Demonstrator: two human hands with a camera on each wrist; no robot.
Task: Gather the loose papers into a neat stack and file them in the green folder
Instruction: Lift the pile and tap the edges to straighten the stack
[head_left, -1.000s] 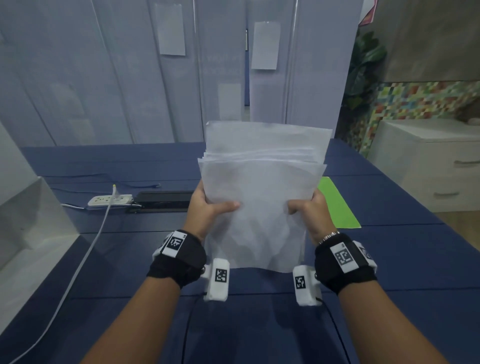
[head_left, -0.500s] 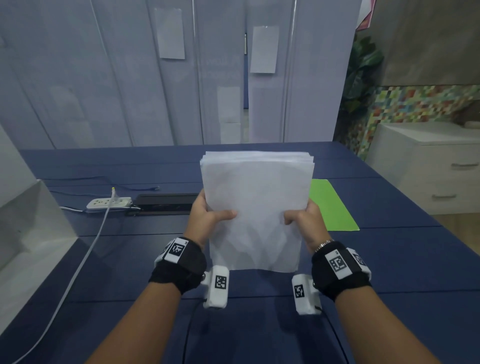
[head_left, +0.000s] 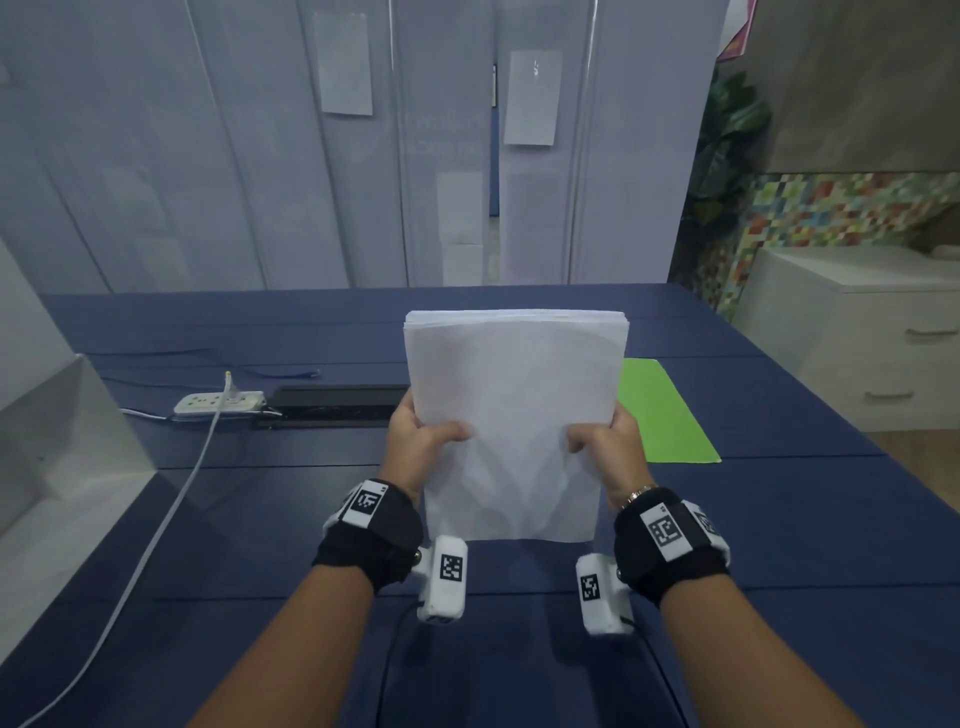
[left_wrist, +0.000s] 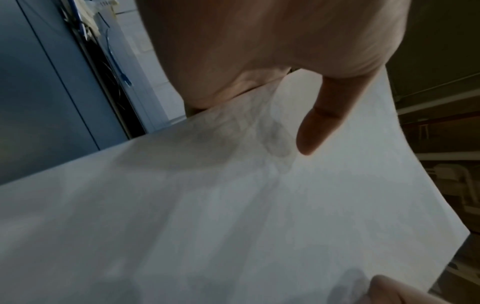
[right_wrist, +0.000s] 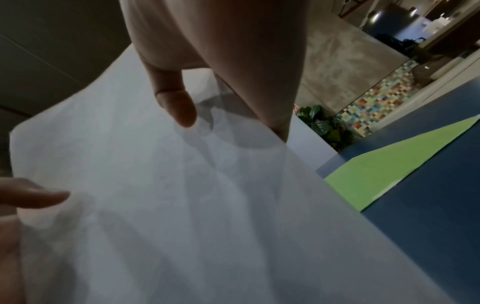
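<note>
I hold a stack of white papers upright, its lower edge standing on the blue table. My left hand grips the stack's left side, thumb on the front sheet. My right hand grips the right side the same way. The top edges look nearly even. In the wrist views the paper fills most of the frame, with a thumb pressed on it. The green folder lies flat on the table just right of the stack, partly hidden behind it.
A white power strip with a white cable running toward me lies at the left, beside a black cable tray. A white box stands at the left table edge. White drawers stand off the table to the right.
The sheets that stuck up unevenly above the stack have dropped level, and the stack now stands lower on the table. Both hands keep their grip.
</note>
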